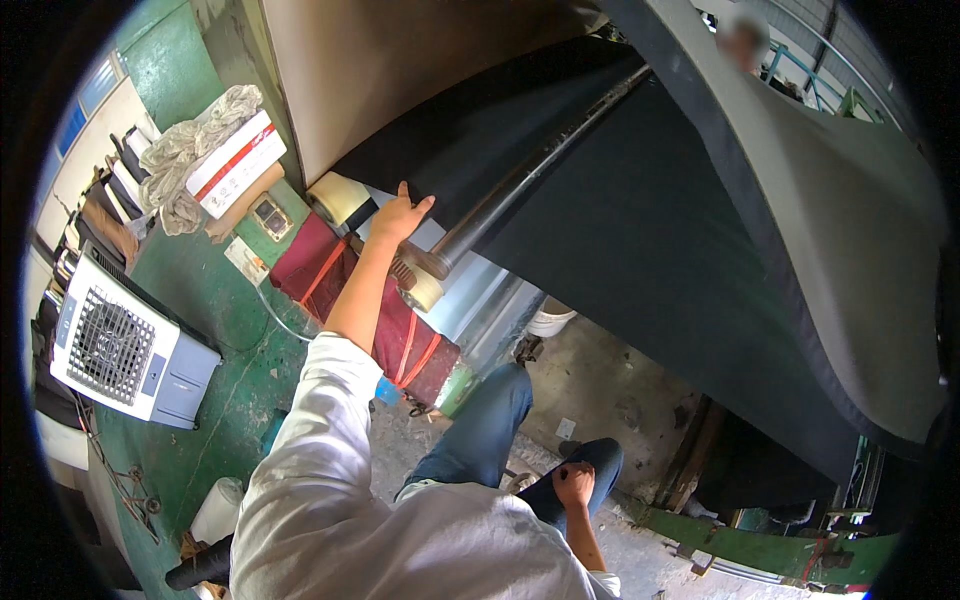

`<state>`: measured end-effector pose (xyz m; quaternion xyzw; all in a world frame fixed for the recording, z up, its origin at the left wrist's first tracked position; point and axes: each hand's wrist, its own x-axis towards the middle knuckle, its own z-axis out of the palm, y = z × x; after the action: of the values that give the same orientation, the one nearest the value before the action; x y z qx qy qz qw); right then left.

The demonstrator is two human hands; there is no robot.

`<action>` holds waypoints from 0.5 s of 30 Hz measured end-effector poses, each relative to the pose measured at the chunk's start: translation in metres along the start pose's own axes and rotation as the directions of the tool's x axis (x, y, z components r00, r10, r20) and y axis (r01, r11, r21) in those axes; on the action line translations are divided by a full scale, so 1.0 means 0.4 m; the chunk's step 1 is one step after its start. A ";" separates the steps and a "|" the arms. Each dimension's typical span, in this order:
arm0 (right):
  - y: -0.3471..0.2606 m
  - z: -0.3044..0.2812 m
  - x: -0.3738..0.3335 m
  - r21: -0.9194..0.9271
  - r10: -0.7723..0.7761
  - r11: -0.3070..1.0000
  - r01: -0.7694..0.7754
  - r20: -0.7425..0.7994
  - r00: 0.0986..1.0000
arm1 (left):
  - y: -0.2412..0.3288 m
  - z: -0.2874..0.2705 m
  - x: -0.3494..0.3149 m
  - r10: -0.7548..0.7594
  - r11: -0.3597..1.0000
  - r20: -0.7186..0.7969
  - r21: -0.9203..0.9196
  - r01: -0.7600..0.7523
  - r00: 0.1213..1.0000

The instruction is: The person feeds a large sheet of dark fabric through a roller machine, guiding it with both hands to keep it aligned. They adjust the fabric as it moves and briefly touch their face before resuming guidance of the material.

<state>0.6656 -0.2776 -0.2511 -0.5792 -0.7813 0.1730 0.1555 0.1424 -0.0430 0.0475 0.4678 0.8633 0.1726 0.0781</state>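
Note:
My left hand reaches forward with its fingers apart, at the edge of a wide black fabric sheet. Whether the fingertips press on the cloth I cannot tell. Just right of this hand is the near end of a long dark metal bar, which runs away across the sheet. Below the wrist sits a pale yellow roller end, and another pale roll lies to the left. Low by my bent knee, my right hand is closed; anything inside its curled fingers is hidden.
Maroon cloth tied with orange straps covers the machine's side by my left arm. A white air cooler stands on the green floor at left. A carton sits beyond. Grey fabric hangs at right; a person is behind it.

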 end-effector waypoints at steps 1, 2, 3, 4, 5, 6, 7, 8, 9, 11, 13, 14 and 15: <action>0.000 0.000 0.000 -0.001 -0.002 1.000 0.002 -0.004 1.000 | 0.001 0.001 0.000 0.001 1.000 -0.001 -0.003 -0.001 1.000; 0.001 0.000 0.000 -0.001 -0.004 1.000 0.004 -0.008 1.000 | 0.001 0.001 -0.001 0.002 1.000 -0.002 -0.005 -0.002 1.000; 0.001 0.000 -0.001 -0.002 -0.007 1.000 0.007 -0.012 1.000 | 0.002 0.002 -0.001 0.002 1.000 -0.003 -0.008 -0.002 1.000; 0.000 -0.001 0.000 -0.001 -0.007 1.000 0.007 -0.007 1.000 | -0.002 0.002 0.002 0.005 1.000 -0.001 -0.009 -0.005 1.000; -0.002 -0.003 0.001 -0.001 -0.007 1.000 0.007 -0.003 1.000 | -0.008 0.002 0.006 0.007 1.000 0.000 -0.011 -0.007 1.000; -0.003 -0.004 0.003 0.000 -0.007 1.000 0.007 0.002 1.000 | -0.014 0.002 0.009 0.009 1.000 0.000 -0.013 -0.009 1.000; -0.003 -0.003 0.002 0.002 -0.002 1.000 0.002 0.001 1.000 | -0.002 -0.003 0.001 -0.011 0.999 -0.001 -0.032 0.011 1.000; -0.003 -0.003 0.001 0.003 0.004 1.000 -0.004 0.000 1.000 | 0.010 -0.008 -0.007 -0.032 0.998 -0.003 -0.051 0.032 0.999; -0.002 -0.003 0.000 0.005 0.009 1.000 -0.009 0.000 1.000 | 0.022 -0.014 -0.016 -0.053 0.996 -0.004 -0.070 0.053 0.999; -0.001 -0.002 0.000 0.007 0.002 1.000 -0.002 -0.011 1.000 | 0.040 -0.036 -0.036 -0.048 0.995 0.029 -0.091 0.050 0.998; -0.001 -0.003 0.000 0.009 -0.009 1.000 0.009 -0.014 1.000 | 0.037 -0.038 -0.036 -0.042 0.994 0.044 -0.103 0.046 0.998; -0.002 -0.004 0.001 0.010 -0.017 1.000 0.018 -0.011 1.000 | 0.026 -0.033 -0.027 -0.039 0.994 0.044 -0.105 0.043 0.998; -0.003 -0.005 0.001 0.011 -0.025 1.000 0.025 -0.009 1.000 | 0.018 -0.030 -0.022 -0.036 0.993 0.044 -0.107 0.040 0.998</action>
<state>0.6654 -0.2772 -0.2488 -0.5691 -0.7870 0.1726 0.1643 0.1492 -0.0495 0.0610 0.4499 0.8596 0.2078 0.1246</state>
